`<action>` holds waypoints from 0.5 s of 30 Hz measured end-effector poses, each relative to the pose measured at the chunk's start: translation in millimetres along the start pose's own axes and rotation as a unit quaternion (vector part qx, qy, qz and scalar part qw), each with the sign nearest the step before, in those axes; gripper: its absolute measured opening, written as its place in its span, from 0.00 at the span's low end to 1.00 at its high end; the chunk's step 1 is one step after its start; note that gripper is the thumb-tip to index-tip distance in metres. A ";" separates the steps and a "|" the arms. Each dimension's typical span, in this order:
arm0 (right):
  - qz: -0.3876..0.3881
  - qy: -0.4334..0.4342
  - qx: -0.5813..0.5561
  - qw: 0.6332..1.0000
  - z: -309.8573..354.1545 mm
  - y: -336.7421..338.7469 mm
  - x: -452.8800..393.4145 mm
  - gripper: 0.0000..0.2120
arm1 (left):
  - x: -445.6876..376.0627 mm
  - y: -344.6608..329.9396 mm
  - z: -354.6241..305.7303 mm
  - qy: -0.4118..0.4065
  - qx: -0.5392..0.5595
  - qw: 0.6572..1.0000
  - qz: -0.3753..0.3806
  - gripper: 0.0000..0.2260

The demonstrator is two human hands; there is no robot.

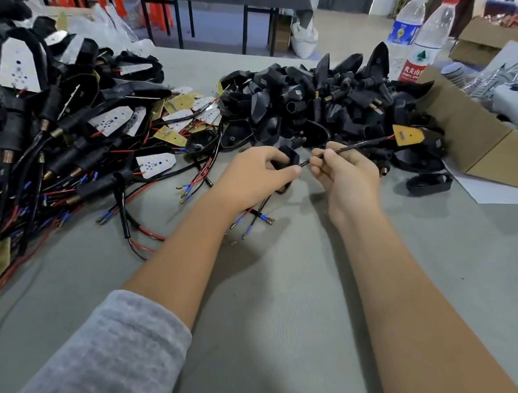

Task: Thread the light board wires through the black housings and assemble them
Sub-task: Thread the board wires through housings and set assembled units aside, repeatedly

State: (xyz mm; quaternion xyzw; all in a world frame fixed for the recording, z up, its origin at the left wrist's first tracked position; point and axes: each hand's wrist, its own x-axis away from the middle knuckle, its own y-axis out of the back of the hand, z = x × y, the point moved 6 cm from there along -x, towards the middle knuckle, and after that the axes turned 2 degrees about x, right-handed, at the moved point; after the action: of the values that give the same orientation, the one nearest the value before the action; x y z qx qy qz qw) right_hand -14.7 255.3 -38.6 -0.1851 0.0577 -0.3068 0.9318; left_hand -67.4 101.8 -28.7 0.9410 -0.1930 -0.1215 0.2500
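Two clear plastic water bottles stand at the far right of the grey felt-covered desk (272, 321): one with a blue label (404, 29) whose print is too small to read, the other with a red label (418, 67) bearing white Chinese characters, "农夫山" legible before the edge cuts it off. Just right of them sits an open brown cardboard box (485, 142) holding white and clear packed items. A large heap of empty black plastic housings (321, 99) fills the far middle of the desk, and on the left sprawls a tangle of finished assemblies with white light boards and red and black wires (54, 137), blue-sleeved brass terminals poking out toward the near side. One loose black oval ring (429, 183) lies on the desk right of the hands. The left hand (253, 177), its forearm coming out of a grey fleece sleeve (121, 350), curls its fingers and thumb round a single black housing (288, 161), held just above the desk in front of the heap. Terminal-tipped wire ends (259, 219) dangle beneath that hand. The right hand (346, 172) pinches a black sheathed wire (348, 147) between thumb and fingertips, the wire's near end touching the housing; its far end rises rightward to a yellow-backed light board (407, 135) hanging over the heap.
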 end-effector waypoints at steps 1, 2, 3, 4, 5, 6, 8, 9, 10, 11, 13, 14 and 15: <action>-0.002 0.009 -0.006 1.000 1.4 0.0 1.1 0.07 | 1.1 -1.6 -2.1 -0.006 -0.011 1.000 0.015 0.09; -0.006 0.017 -0.022 1.000 2.7 0.2 2.0 0.07 | 2.0 -2.7 -3.9 -0.013 -0.033 0.999 0.022 0.08; -0.008 0.022 -0.043 0.999 3.7 0.3 2.4 0.06 | 2.3 -3.8 -5.2 -0.021 -0.054 0.998 0.023 0.06; -0.007 0.024 -0.064 0.998 4.2 0.0 2.5 0.05 | 2.6 -4.5 -6.1 -0.027 -0.062 0.998 0.018 0.04; 0.000 0.022 -0.079 0.997 4.4 -0.8 2.6 0.05 | 3.2 -4.3 -7.0 -0.033 -0.061 0.998 0.005 0.04; 0.007 0.018 -0.089 0.996 4.5 -1.4 2.9 0.05 | 3.6 -3.2 -7.4 -0.038 -0.059 0.997 -0.013 0.05; 0.009 0.014 -0.100 0.995 6.0 1.0 2.2 0.07 | 5.2 1.3 -9.1 -0.051 -0.065 0.995 -0.050 0.06; 0.001 0.014 -0.105 0.994 7.5 3.6 1.4 0.08 | 6.2 3.8 -10.2 -0.059 -0.068 0.994 -0.061 0.06; -0.009 0.018 -0.109 0.994 9.6 6.5 0.5 0.08 | 6.6 6.0 -11.0 -0.067 -0.068 0.993 -0.068 0.06; -0.016 0.024 -0.110 0.994 12.2 8.8 -0.3 0.08 | 6.8 7.5 -11.7 -0.075 -0.066 0.992 -0.071 0.06; -0.018 0.034 -0.111 0.993 16.6 10.8 -1.3 0.08 | 7.8 8.5 -12.6 -0.084 -0.060 0.992 -0.075 0.06; -0.012 0.032 -0.118 0.992 17.6 10.9 -1.3 0.09 | 8.7 8.2 -12.4 -0.087 -0.058 0.991 -0.077 0.06; 0.003 0.022 -0.128 0.992 18.0 9.9 -1.6 0.09 | 9.8 7.7 -12.8 -0.092 -0.056 0.991 -0.079 0.06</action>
State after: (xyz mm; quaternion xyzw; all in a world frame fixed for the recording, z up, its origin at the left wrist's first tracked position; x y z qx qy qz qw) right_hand -6.5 269.2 -25.8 -0.2956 0.1177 -0.2981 0.8999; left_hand -56.8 96.9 -15.2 0.9228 -0.1329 -0.2373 0.2731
